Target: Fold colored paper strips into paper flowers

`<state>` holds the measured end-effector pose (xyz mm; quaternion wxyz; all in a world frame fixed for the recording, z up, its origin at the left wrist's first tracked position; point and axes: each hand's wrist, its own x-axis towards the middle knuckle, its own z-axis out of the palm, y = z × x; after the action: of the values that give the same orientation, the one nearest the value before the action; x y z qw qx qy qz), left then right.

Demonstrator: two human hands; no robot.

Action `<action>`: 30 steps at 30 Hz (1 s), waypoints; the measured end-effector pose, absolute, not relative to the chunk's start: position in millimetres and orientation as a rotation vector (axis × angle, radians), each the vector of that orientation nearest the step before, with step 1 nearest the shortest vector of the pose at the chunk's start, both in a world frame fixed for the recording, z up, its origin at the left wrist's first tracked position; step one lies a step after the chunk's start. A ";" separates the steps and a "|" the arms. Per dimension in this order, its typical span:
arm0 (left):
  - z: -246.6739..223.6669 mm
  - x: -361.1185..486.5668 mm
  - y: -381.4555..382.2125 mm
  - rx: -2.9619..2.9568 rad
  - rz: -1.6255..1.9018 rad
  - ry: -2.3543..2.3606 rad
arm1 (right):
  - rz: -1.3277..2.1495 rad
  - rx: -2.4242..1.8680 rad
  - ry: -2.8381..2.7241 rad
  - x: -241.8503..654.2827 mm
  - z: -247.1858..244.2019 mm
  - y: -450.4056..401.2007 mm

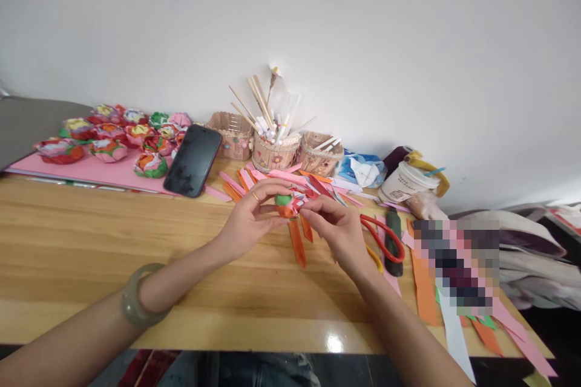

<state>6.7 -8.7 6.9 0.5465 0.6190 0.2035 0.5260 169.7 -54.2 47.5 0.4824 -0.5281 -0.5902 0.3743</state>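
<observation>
Between my two hands, above the wooden table, is a small folded paper flower [285,205] in green, orange, pink and white. My left hand [254,211], with a ring on one finger and a bangle on the wrist, pinches the flower from its left side. The fingertips of my right hand [330,222] are pressed together at the flower's right edge. Just below the flower, orange paper strips [297,243] lie on the table. Red-handled scissors [385,242] lie right of my right hand, by a dark green bottle [394,239].
Several finished paper flowers [108,150] sit on pink sheets [49,168] at the left, beside a black phone [193,160]. Decorated baskets [276,154] with sticks and pens line the wall. A paper cup [406,184] and loose strips [424,278] are at the right.
</observation>
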 end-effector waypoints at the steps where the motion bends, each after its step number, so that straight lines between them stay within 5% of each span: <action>1: 7.4 6.4 -9.5 1.516 1.246 0.494 | 0.902 -1.282 -1.453 169.5 47.6 -54.5; 17: 15.5 9.5 -10.6 0.849 0.951 0.479 | 0.132 -1.135 -1.817 167.3 45.1 -61.7; 30: 1.0 5.7 -2.6 1.035 0.930 0.525 | 0.862 -1.174 -1.705 176.2 50.1 -51.7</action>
<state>5.7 -2.6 1.0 0.7361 0.4712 0.2388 0.4232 176.2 -51.7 50.1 0.4348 -0.4714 -0.6848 0.3462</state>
